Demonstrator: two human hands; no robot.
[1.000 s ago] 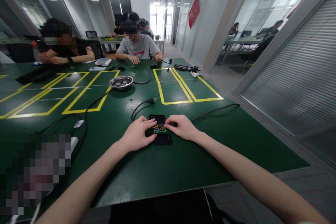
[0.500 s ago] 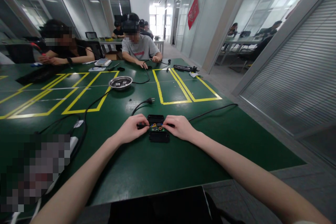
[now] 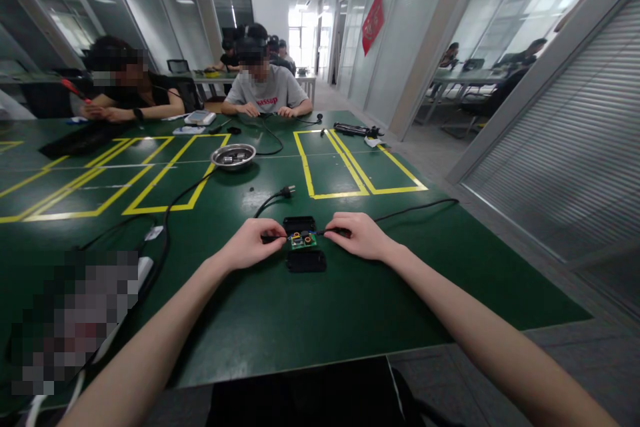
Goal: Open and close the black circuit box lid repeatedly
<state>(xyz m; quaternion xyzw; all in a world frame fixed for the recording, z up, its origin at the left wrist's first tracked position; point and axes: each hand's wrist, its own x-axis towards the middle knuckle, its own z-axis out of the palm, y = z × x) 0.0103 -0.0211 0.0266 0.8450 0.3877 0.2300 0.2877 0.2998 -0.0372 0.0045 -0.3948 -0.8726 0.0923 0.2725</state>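
Observation:
Between my two hands is a small green circuit board [image 3: 303,241] with yellow-and-dark ring coils on it. A black case half [image 3: 300,223] lies just behind the board, and another black case half [image 3: 307,261] lies in front of it. My left hand [image 3: 255,242] pinches a black cable [image 3: 273,238] at the board's left end. On the other side, my right hand [image 3: 359,235] pinches a black cable [image 3: 320,233] by its end near the board's right edge. The right cable runs on behind that hand across the table.
A plug [image 3: 287,191] on a black lead lies behind the board. Farther back stands a metal bowl [image 3: 233,157] with metal parts. Yellow tape [image 3: 340,195] marks the green table [image 3: 240,333]. A co-worker [image 3: 267,90] sits opposite, another person [image 3: 125,90] at the left. A white power strip [image 3: 145,273] lies left.
My right hand has shifted slightly right, away from the board, so more of the board's right end shows. My left hand keeps its pinch. The co-worker opposite has drawn both hands together.

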